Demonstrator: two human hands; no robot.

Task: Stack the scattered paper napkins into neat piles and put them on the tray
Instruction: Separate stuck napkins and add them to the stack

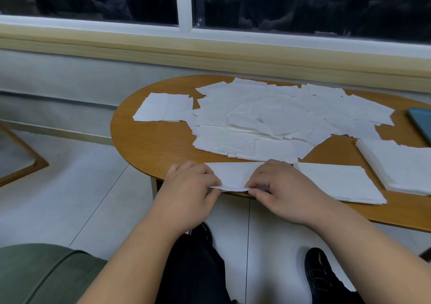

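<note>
napkin [233, 174] pinched at its near edge by left hand [191, 187] and right hand [286, 187]; neat pile [338, 182] lies just to the right, nearer the right hand.

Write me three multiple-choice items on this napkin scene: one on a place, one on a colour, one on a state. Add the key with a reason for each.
1. Where does the loose heap of napkins lie?
A. On the floor
B. In the middle of the table
C. On the windowsill

2. What colour is the table?
A. White
B. Black
C. Wood brown

3. What are the left hand and the right hand doing?
A. Pinching the near edge of a napkin
B. Resting in the lap
C. Lifting a tall stack

Key: 1 B, the heap spreads over the table's centre. 2 C, brown wood grain shows round the white paper. 3 A, the fingers of both hands curl onto the napkin's edge at the table's near rim.
</note>
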